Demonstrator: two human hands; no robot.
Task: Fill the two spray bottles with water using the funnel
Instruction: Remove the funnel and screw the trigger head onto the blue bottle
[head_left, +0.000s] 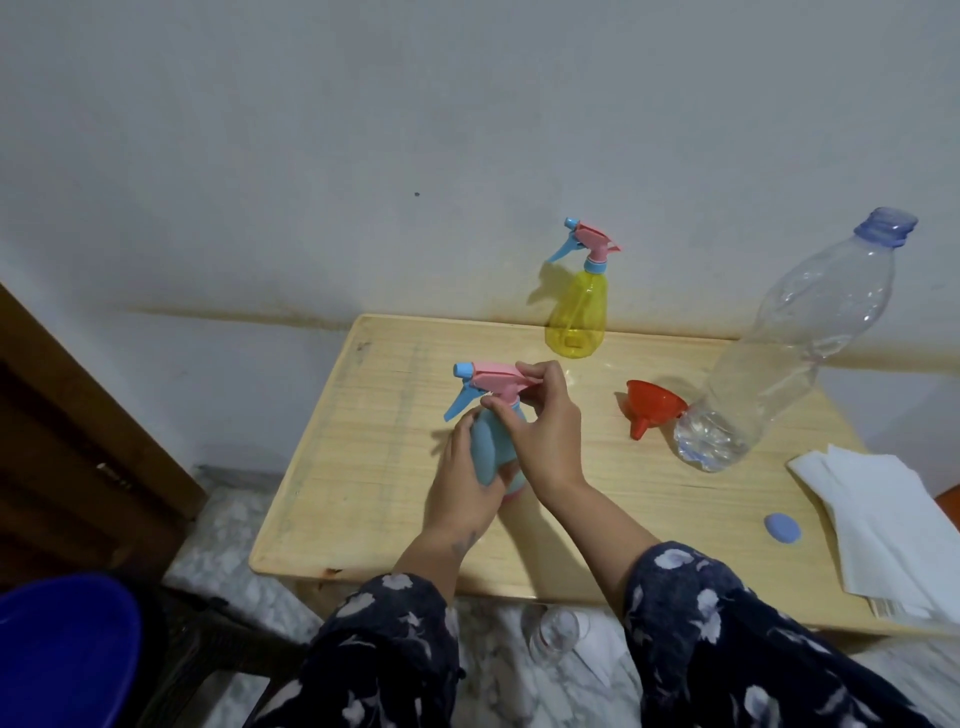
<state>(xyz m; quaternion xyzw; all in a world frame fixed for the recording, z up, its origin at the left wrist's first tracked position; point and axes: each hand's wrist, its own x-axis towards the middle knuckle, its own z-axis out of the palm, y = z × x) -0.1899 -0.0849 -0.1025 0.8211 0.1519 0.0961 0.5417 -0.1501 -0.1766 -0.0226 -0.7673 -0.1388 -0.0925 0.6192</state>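
Observation:
A blue spray bottle stands near the middle of the wooden table. My left hand wraps its body. My right hand pinches its pink-and-blue spray head at the neck. A yellow spray bottle, with its spray head on, stands at the table's back edge against the wall. A red funnel lies on its side to the right. Next to it stands a large clear water bottle, open at the top, with a little water at the bottom.
A blue bottle cap and a stack of white paper napkins lie on the table's right side. A blue tub sits at lower left, a dark wooden door at left, and a small clear bottle on the floor.

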